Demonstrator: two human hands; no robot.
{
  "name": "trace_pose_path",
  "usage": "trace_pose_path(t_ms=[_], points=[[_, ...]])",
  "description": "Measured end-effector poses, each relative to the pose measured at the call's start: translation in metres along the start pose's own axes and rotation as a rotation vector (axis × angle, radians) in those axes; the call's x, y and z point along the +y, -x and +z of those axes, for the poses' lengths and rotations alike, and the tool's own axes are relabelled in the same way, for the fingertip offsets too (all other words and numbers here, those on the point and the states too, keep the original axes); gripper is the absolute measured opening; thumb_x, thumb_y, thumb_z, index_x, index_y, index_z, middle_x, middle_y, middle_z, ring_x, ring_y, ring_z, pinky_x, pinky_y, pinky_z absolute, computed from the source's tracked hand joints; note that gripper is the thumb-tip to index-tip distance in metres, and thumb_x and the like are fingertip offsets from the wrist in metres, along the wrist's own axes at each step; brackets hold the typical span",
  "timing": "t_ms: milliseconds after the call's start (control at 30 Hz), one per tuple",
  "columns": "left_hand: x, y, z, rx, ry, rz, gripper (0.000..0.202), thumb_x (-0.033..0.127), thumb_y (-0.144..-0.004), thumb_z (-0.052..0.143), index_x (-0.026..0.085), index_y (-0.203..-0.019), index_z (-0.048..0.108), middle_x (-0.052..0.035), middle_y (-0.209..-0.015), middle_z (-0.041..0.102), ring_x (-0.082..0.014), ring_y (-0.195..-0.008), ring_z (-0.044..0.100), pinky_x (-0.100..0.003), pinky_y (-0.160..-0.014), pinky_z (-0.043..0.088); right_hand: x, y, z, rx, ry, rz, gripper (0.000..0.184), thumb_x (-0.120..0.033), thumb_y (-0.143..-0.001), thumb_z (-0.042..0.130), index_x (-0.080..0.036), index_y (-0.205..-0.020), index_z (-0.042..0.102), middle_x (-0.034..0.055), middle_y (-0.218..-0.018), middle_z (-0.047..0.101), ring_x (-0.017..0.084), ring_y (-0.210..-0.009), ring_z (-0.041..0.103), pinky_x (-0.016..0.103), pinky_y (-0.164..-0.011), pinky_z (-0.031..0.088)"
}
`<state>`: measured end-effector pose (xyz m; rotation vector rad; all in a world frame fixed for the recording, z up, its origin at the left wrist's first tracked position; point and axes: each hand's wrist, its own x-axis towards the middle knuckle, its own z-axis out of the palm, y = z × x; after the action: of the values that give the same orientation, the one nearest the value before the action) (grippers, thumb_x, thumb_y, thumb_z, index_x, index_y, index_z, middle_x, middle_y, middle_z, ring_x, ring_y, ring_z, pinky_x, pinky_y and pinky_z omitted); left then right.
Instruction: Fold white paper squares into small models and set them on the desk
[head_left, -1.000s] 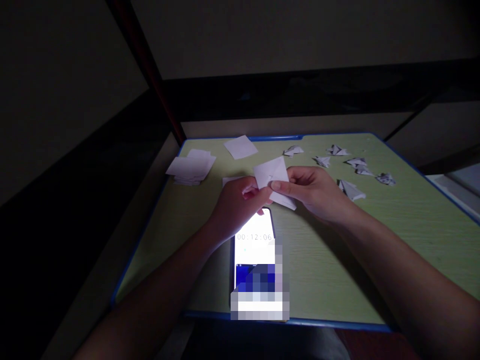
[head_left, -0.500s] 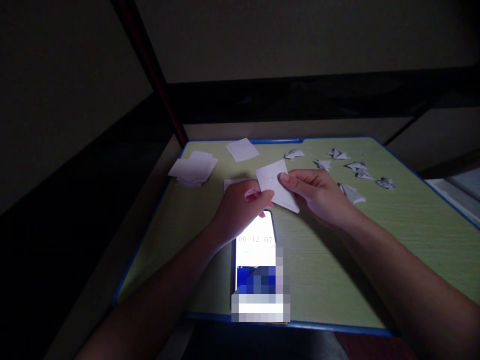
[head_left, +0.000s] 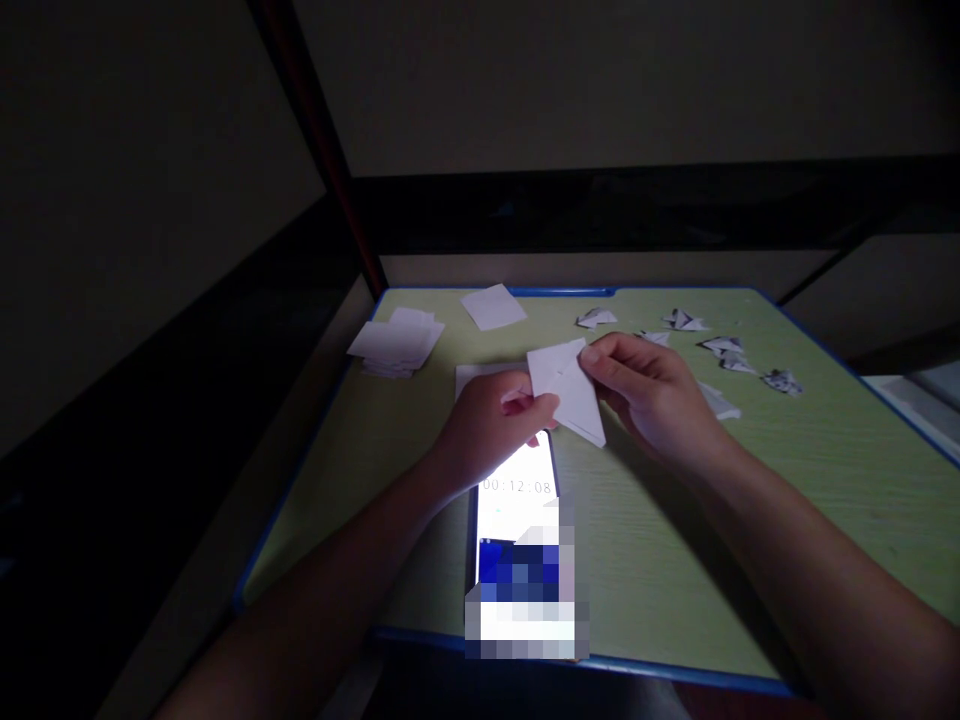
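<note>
You pinched one white paper sheet (head_left: 570,385) with both hands, left hand (head_left: 487,420) clamped on its near corner and right hand (head_left: 652,400) closed on its far edge, above the table (head_left: 750,520) middle and over the lit phone (head_left: 517,495). My read: mid-fold, and the next crease called for lining up edges. Counted one phone, about seven folded pieces (head_left: 721,345) toward the far right corner, one loose sheet (head_left: 493,306) at the far edge, one flat sheet (head_left: 472,375) beside your left hand, and one stack (head_left: 394,342) at the far left corner, its sheet count unclear.

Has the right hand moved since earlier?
Yes. Against the phone on the table, the right hand shifted slightly farther and rightward, its thumb now at the far corner of the paper sheet.
</note>
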<state>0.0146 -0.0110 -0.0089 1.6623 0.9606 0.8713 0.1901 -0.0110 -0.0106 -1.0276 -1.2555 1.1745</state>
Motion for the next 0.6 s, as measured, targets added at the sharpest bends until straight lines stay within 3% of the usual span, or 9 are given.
trace_pose_path(t_ms=[400,600], points=[[-0.0014,-0.0009,0.0037,0.012,0.092,-0.059,0.016,0.024,-0.078,0.056,0.01,-0.079,0.064,-0.006,-0.071,0.068,-0.0094,-0.054,0.059,-0.018,-0.046,0.049,0.0035,0.0014,0.0012,0.05,-0.01,-0.005,0.014,-0.028,-0.075,0.072,-0.02,-0.07,0.063,-0.0042,-0.058,0.054,0.008,-0.051,0.044,0.022,-0.047,0.028],[-0.0013,-0.0003,0.0044,-0.004,0.164,-0.064,0.014,0.023,-0.077,0.057,0.011,-0.071,0.061,-0.0044,-0.066,0.065,-0.008,-0.052,0.056,-0.016,-0.043,0.046,0.0026,0.0007,0.0014,0.036,-0.021,-0.015,0.016,-0.03,-0.079,0.068,-0.02,-0.067,0.062,-0.0028,-0.06,0.055,0.009,-0.055,0.047,0.023,-0.053,0.035]])
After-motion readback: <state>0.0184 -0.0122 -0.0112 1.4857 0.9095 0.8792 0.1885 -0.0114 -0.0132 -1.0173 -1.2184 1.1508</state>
